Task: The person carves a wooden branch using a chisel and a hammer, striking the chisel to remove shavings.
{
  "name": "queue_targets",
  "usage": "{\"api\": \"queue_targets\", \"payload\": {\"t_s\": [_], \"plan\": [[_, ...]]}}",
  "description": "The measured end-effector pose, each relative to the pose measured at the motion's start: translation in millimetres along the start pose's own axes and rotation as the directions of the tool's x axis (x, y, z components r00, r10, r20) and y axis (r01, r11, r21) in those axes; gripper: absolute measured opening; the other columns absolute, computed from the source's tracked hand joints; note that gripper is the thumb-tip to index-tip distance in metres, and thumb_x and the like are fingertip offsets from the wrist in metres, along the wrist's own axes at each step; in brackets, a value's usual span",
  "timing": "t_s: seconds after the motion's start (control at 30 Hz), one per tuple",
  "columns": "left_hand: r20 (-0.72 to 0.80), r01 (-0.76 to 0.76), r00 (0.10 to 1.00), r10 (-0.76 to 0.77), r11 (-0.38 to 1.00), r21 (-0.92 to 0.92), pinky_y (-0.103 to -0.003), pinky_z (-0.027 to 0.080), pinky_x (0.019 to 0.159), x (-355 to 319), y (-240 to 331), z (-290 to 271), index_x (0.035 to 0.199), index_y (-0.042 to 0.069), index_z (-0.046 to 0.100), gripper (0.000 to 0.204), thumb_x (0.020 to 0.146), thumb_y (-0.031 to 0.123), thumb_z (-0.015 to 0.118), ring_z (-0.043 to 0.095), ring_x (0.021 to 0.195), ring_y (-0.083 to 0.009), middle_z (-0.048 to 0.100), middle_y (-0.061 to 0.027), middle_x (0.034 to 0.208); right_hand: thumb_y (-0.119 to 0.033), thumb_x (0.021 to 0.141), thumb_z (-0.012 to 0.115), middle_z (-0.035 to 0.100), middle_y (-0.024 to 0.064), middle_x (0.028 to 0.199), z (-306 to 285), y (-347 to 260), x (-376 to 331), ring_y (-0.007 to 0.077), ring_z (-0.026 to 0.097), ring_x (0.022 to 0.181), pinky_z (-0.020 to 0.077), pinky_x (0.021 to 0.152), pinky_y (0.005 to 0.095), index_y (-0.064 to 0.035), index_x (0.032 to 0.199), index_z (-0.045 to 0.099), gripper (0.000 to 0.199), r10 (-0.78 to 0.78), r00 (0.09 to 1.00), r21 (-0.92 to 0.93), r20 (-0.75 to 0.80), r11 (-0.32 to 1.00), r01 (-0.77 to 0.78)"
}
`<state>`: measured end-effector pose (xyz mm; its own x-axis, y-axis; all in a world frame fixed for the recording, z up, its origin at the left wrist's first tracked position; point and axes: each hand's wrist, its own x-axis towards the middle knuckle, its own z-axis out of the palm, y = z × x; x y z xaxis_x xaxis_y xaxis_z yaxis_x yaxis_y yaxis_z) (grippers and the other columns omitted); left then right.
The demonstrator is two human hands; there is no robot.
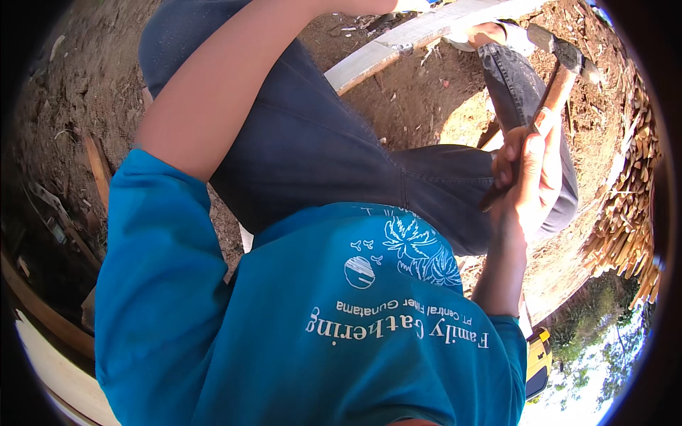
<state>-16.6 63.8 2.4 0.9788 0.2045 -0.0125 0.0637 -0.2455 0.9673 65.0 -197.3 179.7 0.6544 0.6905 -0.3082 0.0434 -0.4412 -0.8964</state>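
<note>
My right hand [529, 163] is closed round the wooden handle of a hammer [555, 92]. The hammer's metal head points up and away, above my bent right leg. My left arm reaches across my left thigh to the top edge. Only a sliver of my left hand [369, 6] shows there, and its fingers are cut off by the edge. Close by it lies a long pale plank [383, 57], running from beside my thigh toward my foot [490, 34]. A notch or mark shows on the plank's surface.
Bare brown soil [92, 71] with wood chips surrounds me. At right is a large pile of thin wooden sticks [629, 206]. Boards [50, 312] lie at the lower left, with a short wooden piece [98, 167] above them. A yellow vehicle [538, 362] stands at the lower right.
</note>
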Motion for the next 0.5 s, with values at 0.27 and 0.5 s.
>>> {"api": "queue_targets", "payload": {"t_s": [0.27, 0.5], "plan": [[-0.158, 0.056, 0.981, -0.114, 0.941, -0.335, -0.034, 0.049, 0.073, 2, 25, -4, 0.114, -0.002, 0.045, 0.021, 0.097, 0.004, 0.054, 0.055, 0.085, -0.0154, 0.052, -0.0075, 0.093, -0.016, 0.109, 0.048, 0.052, 0.0055, 0.085, -41, -14, 86, 0.0065, 0.04, 0.059, 0.0338, 0.052, 0.0206, -0.0026, 0.13, 0.054, 0.026, -0.169, 0.968, -0.058, -0.186, 0.985, 0.16], [-0.241, 0.098, 0.956, -0.168, 0.955, -0.279, -0.033, 0.051, 0.08, 11, 35, 2, 0.116, -0.002, 0.046, 0.024, 0.1, 0.009, 0.06, 0.057, 0.09, -0.0155, 0.055, -0.0095, 0.097, -0.028, 0.108, 0.053, 0.048, 0.0027, 0.081, -87, 15, 115, 0.0055, 0.038, 0.055, 0.0318, 0.047, 0.0202, -0.0045, 0.121, 0.054, 0.027, -0.034, 0.998, 0.197, 0.056, 0.98, 0.022]]}}
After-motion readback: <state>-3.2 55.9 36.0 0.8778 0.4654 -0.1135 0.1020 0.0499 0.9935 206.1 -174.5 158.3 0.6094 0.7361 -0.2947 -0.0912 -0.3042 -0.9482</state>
